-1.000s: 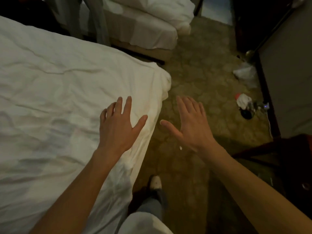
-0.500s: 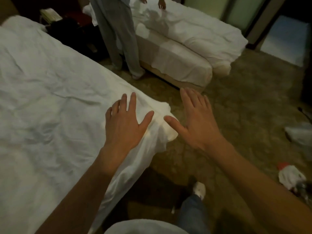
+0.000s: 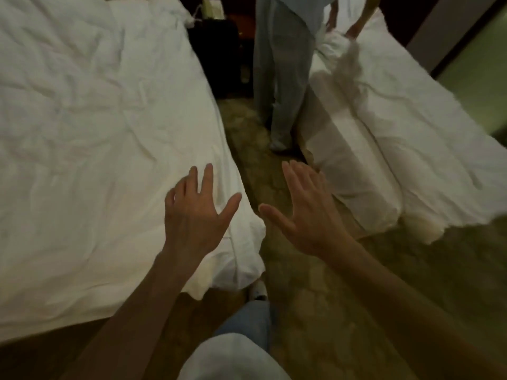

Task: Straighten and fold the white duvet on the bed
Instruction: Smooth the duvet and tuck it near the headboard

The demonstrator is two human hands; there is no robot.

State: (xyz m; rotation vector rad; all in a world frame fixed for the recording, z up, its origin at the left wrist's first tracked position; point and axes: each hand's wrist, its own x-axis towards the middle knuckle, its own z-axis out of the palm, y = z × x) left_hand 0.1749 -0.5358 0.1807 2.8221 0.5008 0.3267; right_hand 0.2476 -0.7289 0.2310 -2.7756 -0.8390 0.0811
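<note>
The white duvet (image 3: 90, 138) covers your bed, spread flat but creased, its near corner hanging off the edge toward your feet. Across the carpet aisle (image 3: 255, 165) from that corner, a second bed (image 3: 411, 138) and a person in pale trousers (image 3: 279, 78) have come into sight, because your view has lifted over the last second; the duvet itself has not shifted. Your left hand (image 3: 194, 215) stays over the duvet's corner, fingers straight and spread, gripping nothing. Your right hand (image 3: 304, 212) hovers beside that corner above the carpet, equally flat and empty. Judging by this, no fold has begun; you've only repositioned.
</note>
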